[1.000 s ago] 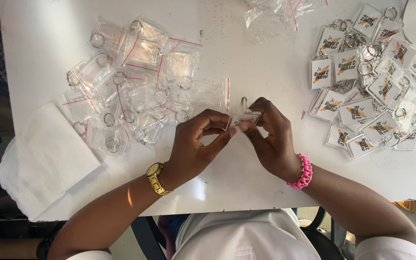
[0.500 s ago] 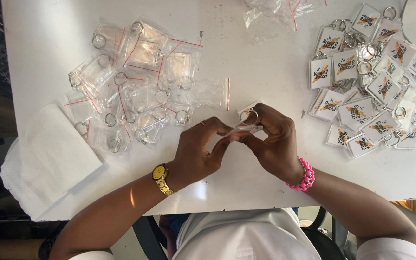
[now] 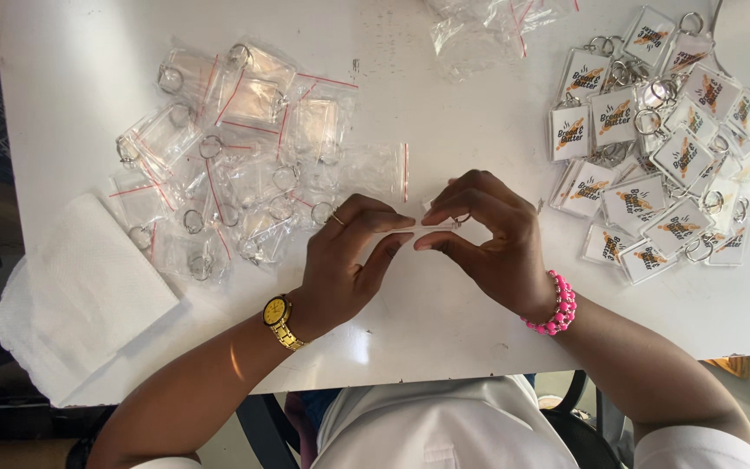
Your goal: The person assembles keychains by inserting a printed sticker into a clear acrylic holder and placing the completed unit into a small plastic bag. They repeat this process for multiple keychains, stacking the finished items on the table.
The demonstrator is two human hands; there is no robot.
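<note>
At the middle of the white table point(image 3: 444, 104), the left hand point(image 3: 349, 265) and right hand point(image 3: 488, 243) meet fingertip to fingertip, both pinched shut on a small clear keyring point(image 3: 444, 221), mostly hidden between them; only its metal ring peeps out by the right fingers. Left of the hands lies a heap of bagged blanks point(image 3: 236, 156), and to the right a pile of printed keyrings point(image 3: 653, 139). A folded white cloth point(image 3: 88, 295) sits at the table's left corner. Empty bags point(image 3: 488, 26) lie at the far edge.
</note>
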